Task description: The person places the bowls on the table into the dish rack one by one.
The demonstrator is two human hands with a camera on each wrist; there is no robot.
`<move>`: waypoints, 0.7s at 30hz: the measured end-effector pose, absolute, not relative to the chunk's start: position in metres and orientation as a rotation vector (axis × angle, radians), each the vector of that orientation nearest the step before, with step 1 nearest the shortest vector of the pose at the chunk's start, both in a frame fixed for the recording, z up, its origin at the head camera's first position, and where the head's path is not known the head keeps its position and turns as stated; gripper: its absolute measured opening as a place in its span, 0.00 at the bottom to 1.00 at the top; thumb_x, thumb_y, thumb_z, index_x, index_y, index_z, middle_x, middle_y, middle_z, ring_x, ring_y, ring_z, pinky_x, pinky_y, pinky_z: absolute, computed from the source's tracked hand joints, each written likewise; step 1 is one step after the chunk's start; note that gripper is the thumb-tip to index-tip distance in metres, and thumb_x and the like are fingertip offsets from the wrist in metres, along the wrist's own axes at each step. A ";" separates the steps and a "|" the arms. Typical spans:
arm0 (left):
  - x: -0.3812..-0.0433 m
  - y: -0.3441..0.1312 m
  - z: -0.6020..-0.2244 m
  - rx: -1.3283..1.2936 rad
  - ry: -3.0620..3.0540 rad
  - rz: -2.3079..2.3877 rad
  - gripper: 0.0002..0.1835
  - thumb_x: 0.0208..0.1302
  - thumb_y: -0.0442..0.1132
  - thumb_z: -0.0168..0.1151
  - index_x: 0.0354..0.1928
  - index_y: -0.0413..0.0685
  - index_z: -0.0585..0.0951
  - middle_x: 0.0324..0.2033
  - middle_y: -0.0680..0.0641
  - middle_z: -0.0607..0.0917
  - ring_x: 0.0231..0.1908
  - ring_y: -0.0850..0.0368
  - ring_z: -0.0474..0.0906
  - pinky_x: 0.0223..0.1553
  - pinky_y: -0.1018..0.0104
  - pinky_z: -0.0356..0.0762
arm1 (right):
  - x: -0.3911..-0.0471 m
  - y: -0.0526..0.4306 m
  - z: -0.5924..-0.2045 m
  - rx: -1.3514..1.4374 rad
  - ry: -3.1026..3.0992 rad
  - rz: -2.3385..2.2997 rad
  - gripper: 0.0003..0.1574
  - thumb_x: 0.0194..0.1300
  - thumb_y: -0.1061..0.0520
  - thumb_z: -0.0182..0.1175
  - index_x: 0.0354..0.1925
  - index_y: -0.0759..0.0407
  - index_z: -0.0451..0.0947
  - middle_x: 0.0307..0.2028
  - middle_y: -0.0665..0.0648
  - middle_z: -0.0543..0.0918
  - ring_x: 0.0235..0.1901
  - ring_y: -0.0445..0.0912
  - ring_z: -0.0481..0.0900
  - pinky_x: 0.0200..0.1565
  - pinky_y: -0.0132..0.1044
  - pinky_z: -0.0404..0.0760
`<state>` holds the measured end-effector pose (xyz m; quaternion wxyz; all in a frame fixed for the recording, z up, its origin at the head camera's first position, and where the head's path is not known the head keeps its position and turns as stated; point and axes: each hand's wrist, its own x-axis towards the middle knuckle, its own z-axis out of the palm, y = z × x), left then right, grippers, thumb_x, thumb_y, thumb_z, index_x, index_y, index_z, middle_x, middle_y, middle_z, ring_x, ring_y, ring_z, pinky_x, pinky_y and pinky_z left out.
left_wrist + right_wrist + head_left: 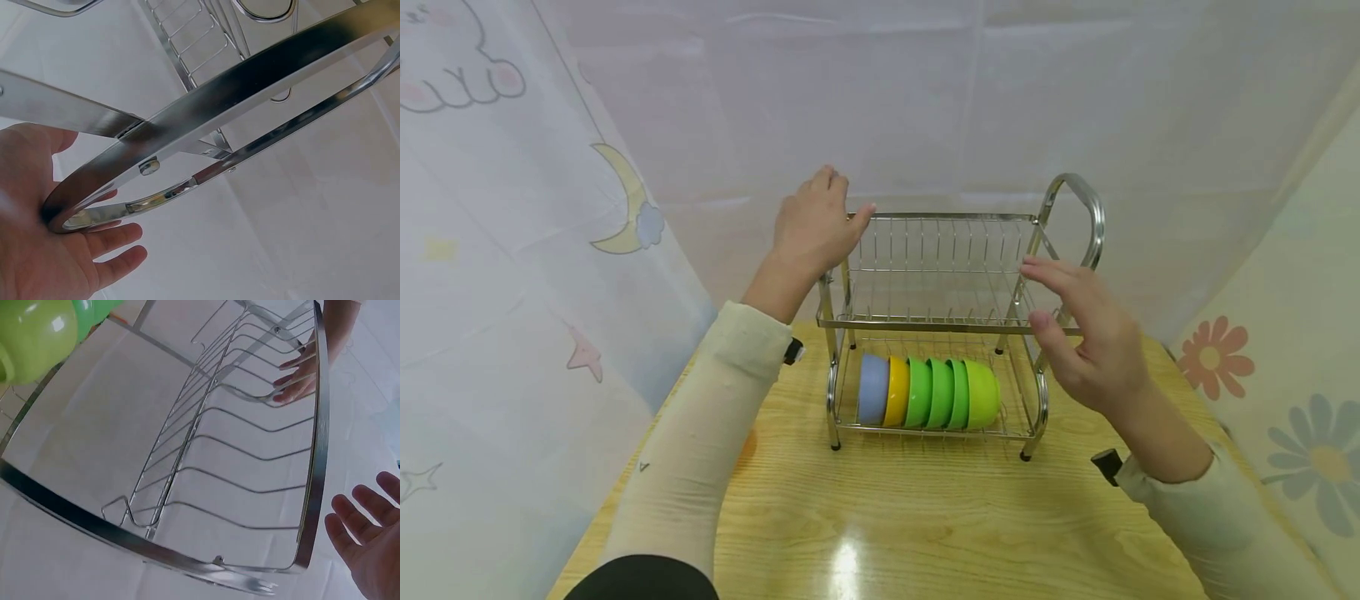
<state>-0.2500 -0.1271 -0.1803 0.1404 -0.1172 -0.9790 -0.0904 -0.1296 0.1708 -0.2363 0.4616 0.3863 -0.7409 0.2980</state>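
A two-tier chrome dish rack (925,325) stands on the table. On its lower tier, several bowls sit on edge in a row: a blue bowl (872,390), an orange-yellow bowl (897,392), several green bowls (919,393) and a lime bowl (983,394). My left hand (816,221) is at the rack's left end. In the left wrist view, its palm touches the curved side frame (206,103), fingers extended. Beside the right end, my right hand (1090,333) is held with fingers extended and thumb apart; the right wrist view shows it off the upper-tier rail (314,456).
The wooden table (880,517) extends in front of the rack. An orange object (747,450) is mostly hidden behind my left forearm. Pale printed cloth (925,108) hangs behind and on both sides. A looped handle (1093,212) rises at the rack's right end.
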 end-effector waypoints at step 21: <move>-0.248 -0.129 -0.184 -0.390 -2.803 -0.267 0.39 0.78 0.62 0.40 0.77 0.41 0.59 0.80 0.41 0.49 0.77 0.44 0.53 0.72 0.44 0.61 | -0.188 0.221 -0.204 0.665 -1.994 0.660 0.24 0.65 0.58 0.58 0.57 0.69 0.80 0.58 0.68 0.81 0.62 0.64 0.73 0.67 0.52 0.69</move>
